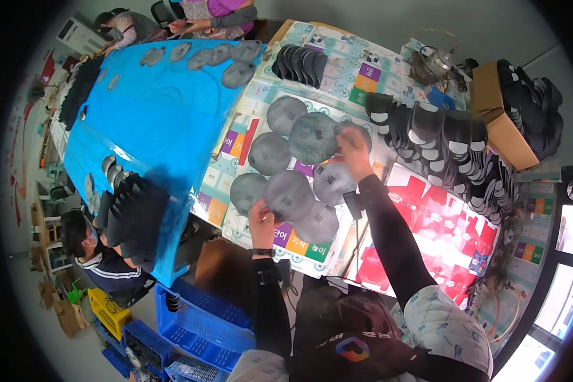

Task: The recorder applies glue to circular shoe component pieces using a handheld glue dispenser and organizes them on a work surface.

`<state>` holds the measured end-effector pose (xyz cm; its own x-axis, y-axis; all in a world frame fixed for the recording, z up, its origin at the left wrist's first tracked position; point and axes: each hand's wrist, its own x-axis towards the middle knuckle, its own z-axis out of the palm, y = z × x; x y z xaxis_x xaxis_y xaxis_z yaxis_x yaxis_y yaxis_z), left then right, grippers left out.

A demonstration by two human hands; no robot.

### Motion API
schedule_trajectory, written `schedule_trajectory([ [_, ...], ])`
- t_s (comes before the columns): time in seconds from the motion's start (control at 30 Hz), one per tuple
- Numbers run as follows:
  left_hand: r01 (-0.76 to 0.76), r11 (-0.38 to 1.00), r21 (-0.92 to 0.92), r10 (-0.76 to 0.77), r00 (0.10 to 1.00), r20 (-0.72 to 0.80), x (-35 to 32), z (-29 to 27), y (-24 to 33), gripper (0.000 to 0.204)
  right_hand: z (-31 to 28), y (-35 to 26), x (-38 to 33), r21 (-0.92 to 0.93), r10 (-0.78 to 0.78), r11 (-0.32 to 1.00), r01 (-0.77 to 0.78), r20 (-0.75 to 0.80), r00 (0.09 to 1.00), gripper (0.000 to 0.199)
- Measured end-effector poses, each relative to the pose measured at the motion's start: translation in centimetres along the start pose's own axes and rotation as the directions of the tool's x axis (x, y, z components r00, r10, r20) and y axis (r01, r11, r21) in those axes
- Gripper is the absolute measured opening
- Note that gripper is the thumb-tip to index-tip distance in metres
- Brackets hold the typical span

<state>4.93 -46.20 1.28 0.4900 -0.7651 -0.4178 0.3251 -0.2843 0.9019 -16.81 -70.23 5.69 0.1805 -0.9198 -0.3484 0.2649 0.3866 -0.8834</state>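
Several round grey discs, most with a small dark square mark, lie in a loose cluster on the patterned tabletop before me. My left hand (261, 224) pinches the lower left edge of one grey disc (289, 195) near the cluster's front. At the far right of the cluster, my right hand (354, 151) has its fingers closed at the right edge of a larger, darker disc (313, 137), which overlaps its neighbours. Another disc (333, 183) lies below my right wrist, and one more (269, 154) sits at the left.
Curved black pieces (299, 65) stand in a row at the back, with more stacked pieces (430, 127) at right beside a cardboard box (500, 121). Left is a blue-covered table (165, 108) with discs and a seated person (102, 254). Blue crates (204, 325) stand below.
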Motion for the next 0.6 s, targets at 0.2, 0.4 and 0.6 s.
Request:
schedule_trajectory([
  [0.2,-0.188,0.828,0.528,0.330,0.925,-0.187,3.3,0.1,-6.6,0.033,0.2,9.5,5.1,-0.630,-0.373,0.743,0.226,-0.110,0.921,0.027],
  [0.4,-0.246,0.655,0.714,0.458,0.881,-0.116,1.6,2.5,-4.4,0.014,-1.0,8.5,3.6,-0.950,-0.565,0.117,0.291,0.177,0.806,0.020],
  [0.6,-0.225,0.754,0.617,0.406,0.898,-0.170,-1.4,1.6,-4.0,0.032,-1.2,5.4,0.7,-0.906,-0.528,0.255,0.339,0.164,0.833,0.036],
])
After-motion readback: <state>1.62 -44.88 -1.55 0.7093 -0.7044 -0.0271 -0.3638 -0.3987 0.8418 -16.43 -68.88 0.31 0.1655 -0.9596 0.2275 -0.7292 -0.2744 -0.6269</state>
